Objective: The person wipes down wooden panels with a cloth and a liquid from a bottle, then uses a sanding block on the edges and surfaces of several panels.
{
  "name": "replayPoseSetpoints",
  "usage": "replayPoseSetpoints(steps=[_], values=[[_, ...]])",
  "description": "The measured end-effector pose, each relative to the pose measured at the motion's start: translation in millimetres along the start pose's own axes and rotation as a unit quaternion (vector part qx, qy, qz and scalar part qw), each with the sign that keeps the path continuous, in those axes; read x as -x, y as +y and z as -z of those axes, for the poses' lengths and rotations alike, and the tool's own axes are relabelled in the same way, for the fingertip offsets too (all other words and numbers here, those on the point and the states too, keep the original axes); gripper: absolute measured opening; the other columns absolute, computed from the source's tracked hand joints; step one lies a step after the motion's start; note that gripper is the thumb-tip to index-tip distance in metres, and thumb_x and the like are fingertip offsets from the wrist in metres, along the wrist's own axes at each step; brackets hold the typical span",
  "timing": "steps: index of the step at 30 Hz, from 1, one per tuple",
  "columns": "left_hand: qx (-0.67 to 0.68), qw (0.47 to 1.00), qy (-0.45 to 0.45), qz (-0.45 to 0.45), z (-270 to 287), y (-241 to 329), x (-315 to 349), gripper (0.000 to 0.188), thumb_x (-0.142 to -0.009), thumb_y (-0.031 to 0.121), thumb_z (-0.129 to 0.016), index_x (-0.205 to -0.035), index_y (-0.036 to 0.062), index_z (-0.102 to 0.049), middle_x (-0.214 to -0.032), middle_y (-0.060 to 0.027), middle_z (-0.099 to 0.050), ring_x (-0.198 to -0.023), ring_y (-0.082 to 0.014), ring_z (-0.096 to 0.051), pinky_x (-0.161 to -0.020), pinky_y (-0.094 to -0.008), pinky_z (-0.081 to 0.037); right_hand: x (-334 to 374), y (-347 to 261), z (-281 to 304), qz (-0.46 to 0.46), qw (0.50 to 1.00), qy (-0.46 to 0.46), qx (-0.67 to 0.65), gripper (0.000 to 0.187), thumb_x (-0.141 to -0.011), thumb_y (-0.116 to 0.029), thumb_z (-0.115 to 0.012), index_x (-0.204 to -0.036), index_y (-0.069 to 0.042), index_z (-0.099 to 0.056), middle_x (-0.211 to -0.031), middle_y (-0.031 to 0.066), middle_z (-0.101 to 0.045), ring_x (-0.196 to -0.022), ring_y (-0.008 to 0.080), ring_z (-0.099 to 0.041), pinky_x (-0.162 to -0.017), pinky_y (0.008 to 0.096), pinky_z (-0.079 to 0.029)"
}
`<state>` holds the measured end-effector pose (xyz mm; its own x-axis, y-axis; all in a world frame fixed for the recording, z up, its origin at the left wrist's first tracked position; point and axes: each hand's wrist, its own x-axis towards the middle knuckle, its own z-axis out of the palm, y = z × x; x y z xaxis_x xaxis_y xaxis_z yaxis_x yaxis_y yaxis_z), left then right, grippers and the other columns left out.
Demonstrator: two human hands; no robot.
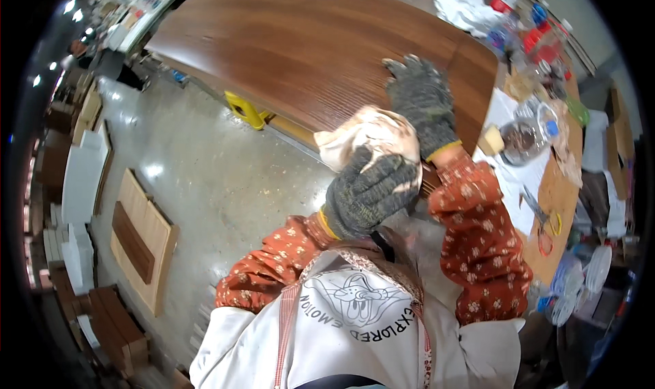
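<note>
Pale wood board [159, 242] with a brown strip [133, 242] on it: on the floor [225, 177], well left of our left hand [368, 194]. Brown wood-grain panel [293, 48] spans ahead of both hands; yellow bracket [243, 109] under its near edge, ahead-left of our left hand. That hand has its fingers bent over a bunched, stained cream cloth [372, 125], gripping it at the panel's near edge. Our right hand [423, 102]: just beside the cloth, palm down on the panel, fingers loosely extended, nothing grasped. Right of it, we've got a tan worktop [563, 184] with pale yellow block [490, 141], clear bottle [522, 142], scissors [541, 218].
</note>
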<state>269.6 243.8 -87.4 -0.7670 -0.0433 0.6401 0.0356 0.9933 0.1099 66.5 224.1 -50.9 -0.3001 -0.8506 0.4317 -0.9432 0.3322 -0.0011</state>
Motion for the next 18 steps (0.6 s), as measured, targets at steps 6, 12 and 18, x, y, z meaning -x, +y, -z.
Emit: replayPoseSetpoints(steps=[6,12,18], values=[[0.142,0.99,-0.014,0.013,14.0,-20.3,35.3,0.033,-0.09,0.019,-0.053,-0.122,0.0111,-0.057,-0.134,-0.0116,-0.05,-0.13,-0.031,-0.041,-0.108,-0.0491,-0.03,7.0,7.9,0.7,-0.018,1.0,0.014,-0.008,0.036,-0.088,-0.03,-0.052,-0.123,-0.024,-0.057,-0.126,0.0107,-0.054,-0.119,0.0285,-0.048,-0.101,0.0506,-0.034],[0.145,0.964,0.193,0.112,104.5,-57.3,21.0,0.032,-0.087,0.018,-0.055,-0.118,0.0103,-0.058,-0.133,-0.0147,-0.05,-0.128,-0.0323,-0.044,-0.102,-0.0522,-0.039,12.2,-12.0,10.3,0.045,0.996,0.052,-0.05,0.036,-0.093,-0.023,-0.05,-0.129,-0.017,-0.053,-0.129,0.0124,-0.051,-0.122,0.0301,-0.044,-0.105,0.049,-0.029],[0.032,0.988,0.038,-0.147,95.5,-198.9,37.5,0.03,-0.084,0.017,-0.057,-0.113,0.0111,-0.058,-0.13,-0.01,-0.053,-0.121,-0.0314,-0.05,-0.103,-0.0529,-0.038,4.7,-32.5,32.2,0.022,0.995,-0.011,-0.096,0.034,-0.093,-0.013,-0.048,-0.126,-0.006,-0.055,-0.131,0.0167,-0.05,-0.124,0.0331,-0.043,-0.108,0.0447,-0.028]])
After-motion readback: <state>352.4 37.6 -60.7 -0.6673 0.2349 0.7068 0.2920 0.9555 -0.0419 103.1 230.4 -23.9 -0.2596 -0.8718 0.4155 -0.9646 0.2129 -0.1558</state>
